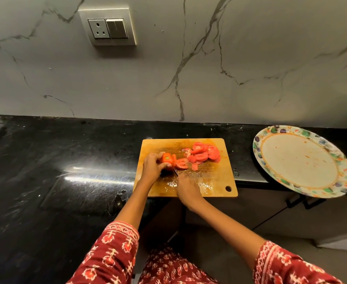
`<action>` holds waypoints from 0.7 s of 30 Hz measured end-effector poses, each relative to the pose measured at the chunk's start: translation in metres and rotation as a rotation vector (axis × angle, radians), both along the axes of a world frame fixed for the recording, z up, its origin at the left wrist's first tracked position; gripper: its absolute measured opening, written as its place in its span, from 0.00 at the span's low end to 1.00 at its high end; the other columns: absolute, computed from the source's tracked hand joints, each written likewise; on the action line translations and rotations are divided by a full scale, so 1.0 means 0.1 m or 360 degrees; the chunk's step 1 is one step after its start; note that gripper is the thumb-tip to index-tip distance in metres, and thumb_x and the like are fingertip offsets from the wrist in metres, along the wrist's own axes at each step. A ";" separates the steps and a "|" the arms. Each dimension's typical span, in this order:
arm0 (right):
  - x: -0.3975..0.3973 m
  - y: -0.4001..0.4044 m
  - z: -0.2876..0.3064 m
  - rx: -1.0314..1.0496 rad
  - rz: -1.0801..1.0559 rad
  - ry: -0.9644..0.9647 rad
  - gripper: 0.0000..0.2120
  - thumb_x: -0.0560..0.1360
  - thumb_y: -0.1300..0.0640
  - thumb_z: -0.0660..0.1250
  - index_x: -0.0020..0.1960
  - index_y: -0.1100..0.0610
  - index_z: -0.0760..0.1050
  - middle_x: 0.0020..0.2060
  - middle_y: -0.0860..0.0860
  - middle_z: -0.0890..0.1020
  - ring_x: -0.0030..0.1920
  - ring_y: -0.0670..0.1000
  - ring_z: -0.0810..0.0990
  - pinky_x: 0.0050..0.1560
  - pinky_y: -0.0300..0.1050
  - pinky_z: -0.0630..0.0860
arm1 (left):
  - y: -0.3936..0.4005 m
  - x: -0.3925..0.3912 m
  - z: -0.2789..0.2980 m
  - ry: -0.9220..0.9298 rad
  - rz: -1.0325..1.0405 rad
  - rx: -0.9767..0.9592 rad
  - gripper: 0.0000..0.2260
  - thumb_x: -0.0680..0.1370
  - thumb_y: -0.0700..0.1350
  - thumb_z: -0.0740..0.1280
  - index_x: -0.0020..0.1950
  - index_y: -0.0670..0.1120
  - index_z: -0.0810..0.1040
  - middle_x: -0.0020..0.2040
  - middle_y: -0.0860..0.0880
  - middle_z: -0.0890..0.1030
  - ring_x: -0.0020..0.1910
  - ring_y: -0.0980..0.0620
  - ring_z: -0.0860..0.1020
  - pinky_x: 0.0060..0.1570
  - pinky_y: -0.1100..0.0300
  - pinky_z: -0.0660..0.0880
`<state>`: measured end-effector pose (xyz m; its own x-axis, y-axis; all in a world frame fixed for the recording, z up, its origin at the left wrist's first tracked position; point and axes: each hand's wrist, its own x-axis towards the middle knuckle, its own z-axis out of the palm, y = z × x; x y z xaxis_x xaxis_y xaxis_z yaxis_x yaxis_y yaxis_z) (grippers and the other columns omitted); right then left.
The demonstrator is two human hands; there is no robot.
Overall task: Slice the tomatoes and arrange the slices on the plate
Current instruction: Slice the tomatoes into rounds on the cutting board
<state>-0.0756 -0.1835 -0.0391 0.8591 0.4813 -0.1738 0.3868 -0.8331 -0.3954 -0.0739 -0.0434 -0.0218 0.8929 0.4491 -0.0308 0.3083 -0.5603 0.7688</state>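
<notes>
While the left hand (151,167) curls its fingers round the tomato (167,160), the right hand (187,188) grips the knife (175,172) — slices (204,153) heaped nearby, plate (275,133) apart.

Half-cut tomato (167,158), slices (204,152) on board (215,181)

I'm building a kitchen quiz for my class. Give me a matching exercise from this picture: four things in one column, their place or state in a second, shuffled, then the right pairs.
Things:
1. plate
2. tomato
3. pile of slices
4. wall socket

Places or states:
A. held in the left hand
B. heaped at the board's far right
C. no slices on it, overhanging the counter edge
D. set in the marble wall

Pairs: 1-C, 2-A, 3-B, 4-D
</notes>
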 end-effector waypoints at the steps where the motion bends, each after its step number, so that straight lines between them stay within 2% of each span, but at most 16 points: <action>1: -0.03 -0.05 -0.02 -0.0031 0.0012 -0.0021 0.14 0.78 0.68 0.50 0.60 0.65 0.67 0.53 0.61 0.79 0.53 0.61 0.78 0.45 0.49 0.71 | 0.00 0.00 0.00 0.0003 0.0011 -0.0014 0.25 0.70 0.41 0.73 0.65 0.38 0.72 0.63 0.40 0.74 0.63 0.44 0.72 0.63 0.54 0.69; 9: -0.01 -0.30 0.02 -0.0181 0.0095 -0.0190 0.10 0.80 0.64 0.50 0.58 0.63 0.67 0.52 0.58 0.80 0.53 0.58 0.79 0.44 0.48 0.74 | 0.03 -0.04 0.00 0.0030 -0.0016 -0.0004 0.26 0.70 0.41 0.73 0.66 0.39 0.72 0.64 0.40 0.74 0.63 0.44 0.72 0.62 0.55 0.69; 13: 0.09 -0.33 0.15 0.0041 -0.0073 -0.0128 0.13 0.79 0.66 0.50 0.61 0.65 0.66 0.49 0.61 0.80 0.50 0.62 0.79 0.39 0.48 0.67 | 0.02 -0.05 0.02 0.0021 -0.0014 -0.0004 0.25 0.70 0.40 0.73 0.66 0.39 0.72 0.64 0.40 0.74 0.63 0.44 0.72 0.62 0.56 0.69; 17: 0.13 -0.25 0.32 0.0270 -0.0133 0.0029 0.12 0.81 0.62 0.50 0.58 0.66 0.68 0.50 0.64 0.79 0.50 0.63 0.78 0.41 0.48 0.68 | -0.01 -0.06 0.02 -0.0013 -0.0011 -0.0034 0.25 0.69 0.40 0.74 0.65 0.39 0.73 0.63 0.41 0.75 0.62 0.45 0.73 0.60 0.58 0.69; 21: 0.04 -0.10 0.38 0.0326 -0.0088 0.0078 0.11 0.80 0.63 0.51 0.56 0.64 0.70 0.50 0.63 0.77 0.51 0.63 0.77 0.43 0.49 0.68 | -0.01 -0.11 0.02 -0.0110 0.0059 -0.0136 0.24 0.68 0.39 0.75 0.63 0.39 0.75 0.61 0.41 0.78 0.60 0.45 0.76 0.55 0.61 0.70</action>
<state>-0.0717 -0.1937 -0.0008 0.8780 0.4635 -0.1195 0.3189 -0.7527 -0.5759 -0.0849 -0.0443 -0.0195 0.8772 0.4801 -0.0091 0.2721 -0.4813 0.8333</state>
